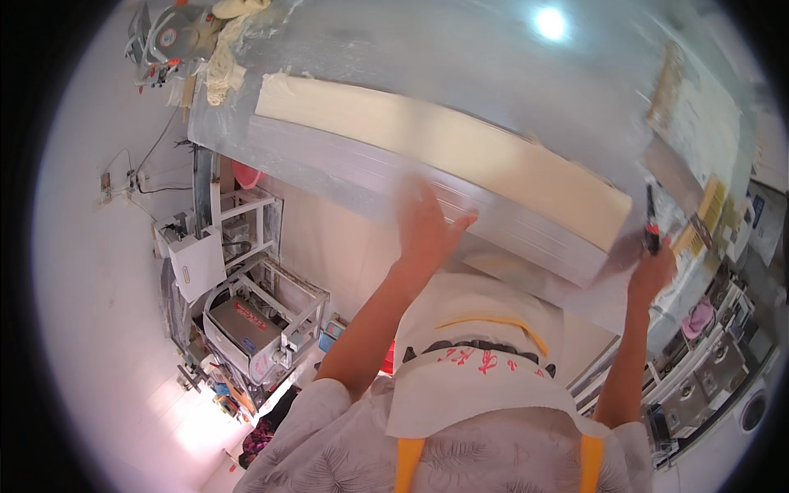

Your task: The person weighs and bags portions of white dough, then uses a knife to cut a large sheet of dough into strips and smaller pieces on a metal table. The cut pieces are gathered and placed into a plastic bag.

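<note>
A long pale sheet of dough (pixel 444 142) lies across the metal worktop (pixel 345 31), its near edge along a long metal straightedge or ruler-like strip (pixel 370 163). Over that strip is my left hand (pixel 425 222), blurred, with its thumb apart from the fingers and nothing seen in it. To the right, past the dough's end, my right hand (pixel 654 271) is closed around the dark handle of a knife (pixel 622 252), whose broad blade is blurred. A cleaver or scraper (pixel 675 175) rests on the worktop beyond this hand.
A yellow bristle brush (pixel 699 215) and a wooden piece (pixel 666 83) lie at the right edge. Dough scraps (pixel 225 61) sit at the far left, near a machine (pixel 179 37). A metal-framed machine (pixel 259 326) stands below left of the worktop.
</note>
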The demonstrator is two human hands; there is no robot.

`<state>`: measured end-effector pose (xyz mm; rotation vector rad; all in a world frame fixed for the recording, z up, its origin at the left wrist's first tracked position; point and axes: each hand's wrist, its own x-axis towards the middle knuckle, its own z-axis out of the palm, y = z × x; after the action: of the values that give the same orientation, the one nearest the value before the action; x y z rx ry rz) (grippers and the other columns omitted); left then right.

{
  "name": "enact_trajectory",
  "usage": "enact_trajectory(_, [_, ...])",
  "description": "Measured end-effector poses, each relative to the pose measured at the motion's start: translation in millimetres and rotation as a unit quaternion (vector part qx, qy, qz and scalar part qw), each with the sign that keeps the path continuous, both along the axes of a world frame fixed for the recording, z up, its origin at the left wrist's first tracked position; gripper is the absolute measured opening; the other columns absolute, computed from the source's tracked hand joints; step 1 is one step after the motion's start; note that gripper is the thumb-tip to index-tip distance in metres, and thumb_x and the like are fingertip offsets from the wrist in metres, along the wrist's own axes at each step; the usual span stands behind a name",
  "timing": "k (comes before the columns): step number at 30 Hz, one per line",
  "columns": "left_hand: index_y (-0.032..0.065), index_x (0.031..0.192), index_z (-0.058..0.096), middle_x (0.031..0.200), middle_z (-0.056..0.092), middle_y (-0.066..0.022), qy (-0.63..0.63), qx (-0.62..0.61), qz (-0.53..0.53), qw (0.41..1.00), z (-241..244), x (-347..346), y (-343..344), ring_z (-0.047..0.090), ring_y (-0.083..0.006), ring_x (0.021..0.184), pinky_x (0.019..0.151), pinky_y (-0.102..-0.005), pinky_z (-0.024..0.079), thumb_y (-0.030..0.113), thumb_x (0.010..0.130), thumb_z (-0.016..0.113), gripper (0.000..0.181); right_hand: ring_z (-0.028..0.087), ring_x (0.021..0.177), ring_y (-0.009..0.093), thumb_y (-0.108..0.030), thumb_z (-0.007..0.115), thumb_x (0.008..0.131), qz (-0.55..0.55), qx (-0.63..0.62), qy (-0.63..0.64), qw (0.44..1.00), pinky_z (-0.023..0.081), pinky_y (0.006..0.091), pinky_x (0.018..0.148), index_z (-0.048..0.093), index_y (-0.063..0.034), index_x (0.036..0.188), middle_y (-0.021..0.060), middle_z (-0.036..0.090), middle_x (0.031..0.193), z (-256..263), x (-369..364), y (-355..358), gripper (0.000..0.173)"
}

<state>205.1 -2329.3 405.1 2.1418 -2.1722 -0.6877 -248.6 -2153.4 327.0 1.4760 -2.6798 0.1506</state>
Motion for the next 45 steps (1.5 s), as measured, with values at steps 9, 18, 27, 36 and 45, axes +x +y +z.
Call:
enact_trajectory(9, [0.0094, 0.153, 0.049, 0.152, 0.050, -0.0168, -0.024, -0.096, -0.330, 0.939, 2, 212, -133, 0.046, -0.0396, 0.141, 0.119, -0.0569, 0.034, 0.013, 0.080, 0.085, 0.082, 0.070, 0.108, 0.026, -0.025, 0.066, 0.106, -0.222, -0.082, -0.319, 0.918, 0.056, 0.0380, 0.096, 0.070, -0.0020, 0.127, 0.0138, 0.072, 0.120, 7, 155, 42, 0.031])
enact_trajectory(18, [0.0046, 0.149, 0.049, 0.151, 0.051, -0.0196, -0.047, -0.049, -0.438, 0.896, 1, 225, -170, 0.049, -0.0401, 0.138, 0.117, -0.0564, 0.036, 0.014, 0.076, 0.085, 0.082, 0.067, 0.095, 0.016, -0.020, 0.078, 0.098, -0.312, -0.151, -0.332, 0.877, 0.054, 0.0312, 0.089, 0.073, 0.0000, 0.115, 0.0072, 0.074, 0.104, 36, 181, 27, 0.027])
enact_trajectory(27, [0.0103, 0.145, 0.053, 0.144, 0.055, -0.0172, -0.035, -0.110, -0.427, 0.897, 38, 198, -211, 0.048, -0.0395, 0.140, 0.119, -0.0531, 0.035, 0.005, 0.066, 0.088, 0.086, 0.062, 0.081, 0.012, -0.015, 0.078, 0.096, -0.248, -0.243, -0.517, 0.783, 0.052, 0.0282, 0.080, 0.072, 0.0028, 0.101, 0.0033, 0.069, 0.088, 63, 119, -24, 0.019])
enact_trajectory(36, [0.0087, 0.142, 0.056, 0.141, 0.057, -0.0113, 0.087, 0.017, -0.412, 0.907, -7, 180, -244, 0.055, -0.0312, 0.132, 0.115, -0.0436, 0.043, -0.005, 0.063, 0.080, 0.084, 0.062, 0.081, 0.011, -0.015, 0.083, 0.093, -0.196, -0.250, -0.583, 0.748, 0.054, 0.0284, 0.081, 0.073, 0.0020, 0.103, 0.0013, 0.068, 0.089, 6, 79, -38, 0.022])
enact_trajectory(45, [0.0101, 0.150, 0.052, 0.147, 0.055, -0.0090, 0.102, 0.029, -0.417, 0.903, -17, 186, -252, 0.051, -0.0272, 0.140, 0.121, -0.0413, 0.039, 0.000, 0.068, 0.076, 0.085, 0.063, 0.075, 0.010, -0.009, 0.076, 0.095, -0.191, -0.253, -0.585, 0.746, 0.051, 0.0257, 0.069, 0.068, -0.0111, 0.088, -0.0032, 0.065, 0.081, 1, 71, -35, 0.011])
